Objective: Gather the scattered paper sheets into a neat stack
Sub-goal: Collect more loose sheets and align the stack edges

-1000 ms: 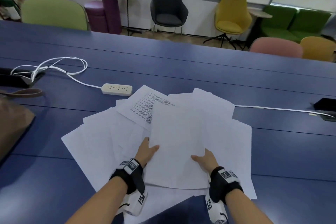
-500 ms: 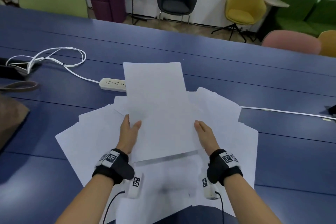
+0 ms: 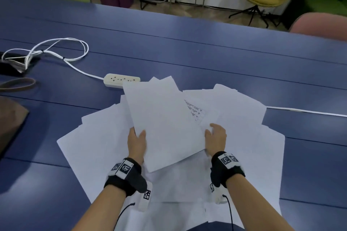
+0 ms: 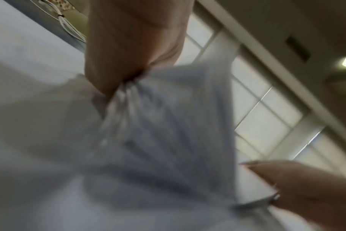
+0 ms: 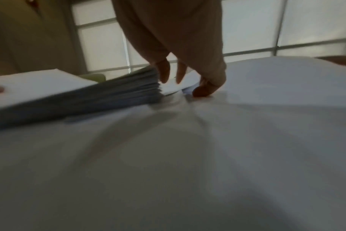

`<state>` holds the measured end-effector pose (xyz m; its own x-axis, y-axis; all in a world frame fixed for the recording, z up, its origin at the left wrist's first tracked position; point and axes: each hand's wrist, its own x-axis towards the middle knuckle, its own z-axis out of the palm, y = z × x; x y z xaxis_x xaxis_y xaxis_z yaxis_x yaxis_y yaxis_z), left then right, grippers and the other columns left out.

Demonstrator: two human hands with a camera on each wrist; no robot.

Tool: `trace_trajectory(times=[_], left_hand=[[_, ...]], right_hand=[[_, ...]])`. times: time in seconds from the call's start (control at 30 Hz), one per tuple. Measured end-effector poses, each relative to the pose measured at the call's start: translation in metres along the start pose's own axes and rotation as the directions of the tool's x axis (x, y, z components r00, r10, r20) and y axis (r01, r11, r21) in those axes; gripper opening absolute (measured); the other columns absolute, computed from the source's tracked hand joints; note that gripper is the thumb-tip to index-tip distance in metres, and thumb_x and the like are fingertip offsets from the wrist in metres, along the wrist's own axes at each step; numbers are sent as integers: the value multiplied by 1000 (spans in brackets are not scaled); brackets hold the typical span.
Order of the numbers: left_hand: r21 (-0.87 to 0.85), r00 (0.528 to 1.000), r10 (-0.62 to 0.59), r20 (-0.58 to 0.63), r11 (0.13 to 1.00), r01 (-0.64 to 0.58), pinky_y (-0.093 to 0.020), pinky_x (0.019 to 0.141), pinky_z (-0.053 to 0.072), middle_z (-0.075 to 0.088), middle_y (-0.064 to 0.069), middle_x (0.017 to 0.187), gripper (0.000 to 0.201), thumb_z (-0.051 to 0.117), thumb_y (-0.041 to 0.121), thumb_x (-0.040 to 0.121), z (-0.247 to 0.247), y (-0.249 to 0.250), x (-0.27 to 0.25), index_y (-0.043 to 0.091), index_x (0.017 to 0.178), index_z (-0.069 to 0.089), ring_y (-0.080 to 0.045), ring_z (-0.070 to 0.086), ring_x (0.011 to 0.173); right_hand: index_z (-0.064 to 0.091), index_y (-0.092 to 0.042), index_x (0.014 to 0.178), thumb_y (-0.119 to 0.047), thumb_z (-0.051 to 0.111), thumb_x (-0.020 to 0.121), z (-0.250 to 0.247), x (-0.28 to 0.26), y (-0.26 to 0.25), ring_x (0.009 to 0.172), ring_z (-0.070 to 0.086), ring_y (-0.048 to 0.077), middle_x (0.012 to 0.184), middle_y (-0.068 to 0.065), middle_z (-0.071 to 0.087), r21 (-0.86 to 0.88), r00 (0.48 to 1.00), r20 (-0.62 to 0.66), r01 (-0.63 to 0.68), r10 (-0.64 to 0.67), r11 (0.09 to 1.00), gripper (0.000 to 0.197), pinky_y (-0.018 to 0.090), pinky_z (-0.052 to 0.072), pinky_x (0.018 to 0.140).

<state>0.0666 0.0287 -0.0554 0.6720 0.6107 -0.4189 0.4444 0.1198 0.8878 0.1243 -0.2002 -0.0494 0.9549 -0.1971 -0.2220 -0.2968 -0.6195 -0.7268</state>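
A bundle of white sheets (image 3: 165, 127) hangs tilted over the pile, its far corner swung left. My left hand (image 3: 138, 134) pinches its left edge, thumb on top. The left wrist view shows that left hand (image 4: 128, 65) squeezing the bundle (image 4: 158, 140) from the side. My right hand (image 3: 214, 132) is off the bundle, just beside its right edge, fingers relaxed. In the right wrist view one of its fingertips (image 5: 203, 90) touches a loose sheet next to the bundle's edge (image 5: 109, 93). Scattered sheets (image 3: 93, 142) fan out underneath, one printed (image 3: 195, 111).
The sheets lie on a blue table (image 3: 187, 52). A white power strip (image 3: 122, 80) sits just beyond the pile, its coiled cable (image 3: 56, 48) trailing left. A brown bag (image 3: 11, 118) lies at the left edge; a thin white cable (image 3: 304, 111) runs off right. Chairs stand beyond the table.
Both hands held the bundle raised half a second ago. Now it is lower and rotated left, held by the left hand alone; the right hand has let go and dropped to the loose sheets.
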Motion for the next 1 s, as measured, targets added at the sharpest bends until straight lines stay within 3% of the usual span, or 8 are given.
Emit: trace_trajectory(times=[0.13,0.23,0.33,0.6,0.73,0.83,0.9,1.0], left_hand=[[-107,994,-107,-35,989,103,-29,85,42,55,-8,108,23,46,9,94,19,9,-6,3,115,50,-22,52,96],[-190,981,-178,-83,969,160,-29,75,44,54,-8,100,9,46,8,93,27,13,-10,6,101,51,-22,51,87],[-219,976,-204,-82,959,182,-25,63,44,53,-6,91,6,46,7,93,31,17,-10,6,98,49,-21,50,82],[-154,990,-142,24,978,144,-30,81,45,57,-9,107,32,54,5,87,33,45,11,2,119,52,-23,54,93],[-135,976,-176,126,972,193,-45,92,51,60,-15,120,55,66,20,62,34,56,29,14,116,56,-33,60,105],[-162,952,-227,207,951,262,-40,85,50,55,-20,122,56,66,3,79,35,72,29,0,128,40,-30,58,99],[-69,962,-228,148,968,240,-37,84,44,49,-16,117,45,60,-4,84,36,73,28,-4,119,32,-25,51,99],[129,992,-80,101,989,66,-32,93,39,46,-8,131,61,53,-5,84,36,61,23,6,138,24,-27,49,115]], right_hand=[[40,-6,132,-23,52,93,1,3,-21,120,45,33,136,20,38,182,970,3,-238,241,954,45,33,38,95],[41,-7,128,-22,59,88,-4,-1,-20,111,51,31,127,19,49,163,957,47,-290,286,943,46,29,39,84],[45,-7,123,-18,65,84,-13,-2,-16,108,51,29,125,15,50,219,950,75,-312,302,925,46,31,41,86],[47,1,119,-11,67,82,-17,-11,-22,103,50,28,123,17,51,139,961,137,-260,241,956,44,26,36,80],[44,2,120,-12,67,83,-16,-18,-16,93,42,20,112,12,47,87,955,183,-254,235,963,46,25,35,79],[45,0,115,-11,67,83,-16,-21,-13,93,42,20,102,6,43,70,951,194,-257,239,964,41,25,34,77],[45,-5,103,-11,69,81,-14,-20,-14,94,46,22,96,4,47,30,953,189,-248,238,968,33,25,35,75],[49,-3,110,-22,70,80,-10,-19,-17,112,46,32,119,13,45,-136,959,159,-215,236,967,41,34,41,89]])
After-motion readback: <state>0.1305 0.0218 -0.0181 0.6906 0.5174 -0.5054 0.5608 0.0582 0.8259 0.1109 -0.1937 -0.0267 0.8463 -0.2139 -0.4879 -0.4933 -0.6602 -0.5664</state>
